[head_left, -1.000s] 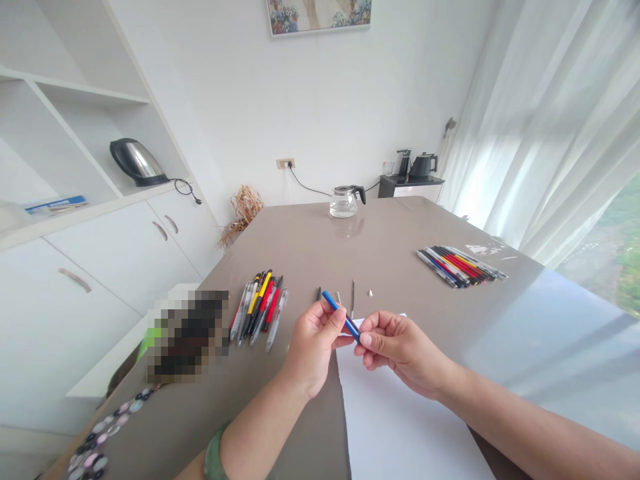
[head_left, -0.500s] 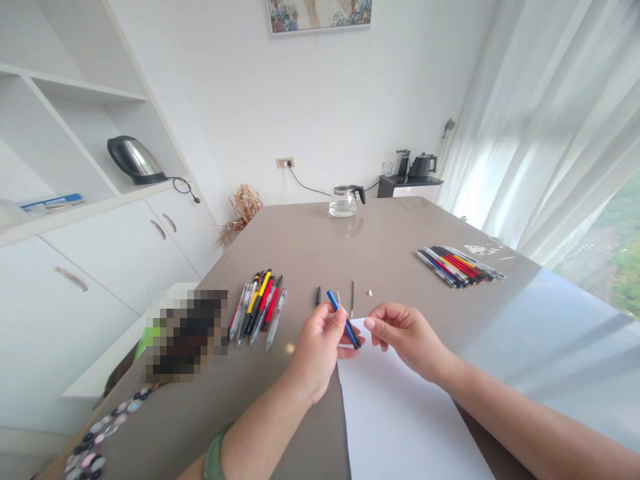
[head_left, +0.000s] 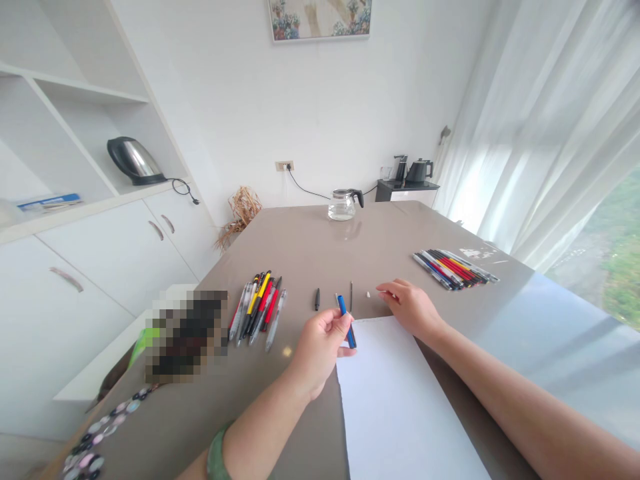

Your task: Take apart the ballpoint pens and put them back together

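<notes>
My left hand [head_left: 325, 337] is closed around a blue pen [head_left: 343, 307], held tilted above the top of a white sheet of paper [head_left: 395, 393]. My right hand [head_left: 413, 308] reaches over the table past the paper's upper edge, fingers loosely stretched out, with nothing visible in them. Just left of its fingertips lies a small white piece [head_left: 368, 294]. Beyond the left hand are a short black pen part [head_left: 317, 299] and a thin dark refill [head_left: 351, 295]. A further small part beside the blue pen is mostly hidden.
On the left is a pile of mixed pens [head_left: 257, 307], beside a blurred dark object [head_left: 187, 337] and a bead string [head_left: 107, 423]. A row of pens [head_left: 455, 269] lies on the right, near white scraps [head_left: 477, 253]. A glass pot [head_left: 342, 205] stands at the back.
My right hand has moved away from the left hand and paper edge, up and right toward the small white piece. The blue pen in my left hand has turned more upright.
</notes>
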`<state>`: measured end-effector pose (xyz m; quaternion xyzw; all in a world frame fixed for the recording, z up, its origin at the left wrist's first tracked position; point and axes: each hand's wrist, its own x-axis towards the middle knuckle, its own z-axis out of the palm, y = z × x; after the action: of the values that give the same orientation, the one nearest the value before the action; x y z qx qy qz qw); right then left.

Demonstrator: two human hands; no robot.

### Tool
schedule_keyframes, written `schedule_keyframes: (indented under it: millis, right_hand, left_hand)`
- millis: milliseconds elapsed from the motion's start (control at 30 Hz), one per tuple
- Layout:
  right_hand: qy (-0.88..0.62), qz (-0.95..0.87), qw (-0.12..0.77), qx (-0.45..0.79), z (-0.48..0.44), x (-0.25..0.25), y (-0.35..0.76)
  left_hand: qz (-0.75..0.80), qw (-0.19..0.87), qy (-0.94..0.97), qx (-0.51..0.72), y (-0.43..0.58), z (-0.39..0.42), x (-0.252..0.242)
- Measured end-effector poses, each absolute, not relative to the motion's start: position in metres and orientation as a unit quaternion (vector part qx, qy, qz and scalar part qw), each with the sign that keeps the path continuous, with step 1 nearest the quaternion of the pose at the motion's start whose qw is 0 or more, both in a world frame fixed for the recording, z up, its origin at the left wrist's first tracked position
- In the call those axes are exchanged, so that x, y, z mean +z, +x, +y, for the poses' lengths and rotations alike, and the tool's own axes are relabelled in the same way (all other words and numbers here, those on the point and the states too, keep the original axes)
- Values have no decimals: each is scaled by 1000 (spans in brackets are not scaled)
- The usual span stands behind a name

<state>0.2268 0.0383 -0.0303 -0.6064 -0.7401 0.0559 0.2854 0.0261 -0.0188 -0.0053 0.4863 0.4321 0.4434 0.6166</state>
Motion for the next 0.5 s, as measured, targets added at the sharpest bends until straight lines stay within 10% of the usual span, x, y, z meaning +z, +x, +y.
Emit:
schedule_keyframes:
  millis: [500]
  right_hand:
    - [-590, -773, 226, 63, 44, -38, 222]
  left_hand:
    - [454, 583, 537, 407, 27, -20, -12]
